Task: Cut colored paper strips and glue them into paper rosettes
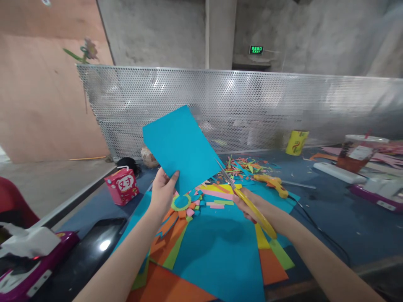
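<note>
My left hand [163,191] pinches the lower left edge of a blue paper sheet [182,147], raised above the table. In my right hand [252,205] are scissors with yellow handles [252,209]. Their blades are at the sheet's right edge, where a thin strip stands off from it. Beneath my hands lie more blue sheets [220,256], with orange, green and yellow sheets under them. A paper rosette with a blue centre [182,202] rests near my left wrist, beside small coloured strips.
A yellow glue gun [272,183] with a cord lies at right, near paper scraps [242,167]. A pink drink box [122,186], a black phone [91,247] and a power strip [40,268] are at left. A perforated metal screen [176,90] stands behind.
</note>
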